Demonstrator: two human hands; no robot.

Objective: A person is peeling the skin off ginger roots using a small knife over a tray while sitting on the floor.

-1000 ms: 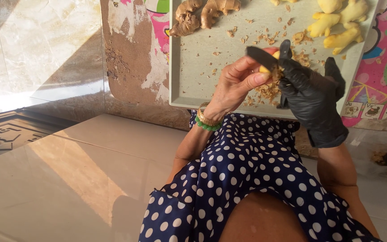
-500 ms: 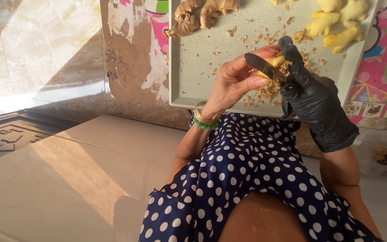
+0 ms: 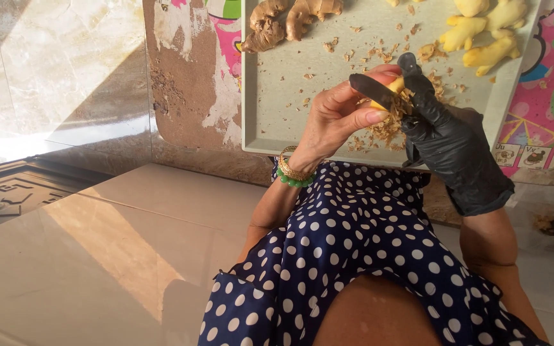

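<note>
— While she sits over it, what fills the view?
— A grey tray point(image 3: 277, 122), lying on a patterned mat just beyond her fingers. Past the fingertips on the far right lie peeled yellow ginger pieces point(image 3: 485, 32); on the far left, unpeeled brown ginger roots point(image 3: 290, 16). Peel scraps point(image 3: 386, 128) are heaped right beneath the hands.
— And the hands?
— Her left hand point(image 3: 338, 118), bare, has its fingers closed round a dark knife point(image 3: 373, 93), the thumb pressing along the blade. Her right hand point(image 3: 447, 138), in a black glove, has its fingers clamped on a small ginger piece point(image 3: 389, 90), which shows yellow between the two hands, against the blade.
— Which step is this?
— Peeling, I'd judge, well into this piece, since it shows mostly yellow.
— What does the next stroke call for?
— Probably turning the piece in the gloved fingers to bring any remaining skin to the edge, with the blade kept shallow and clear of the thumb.
</note>
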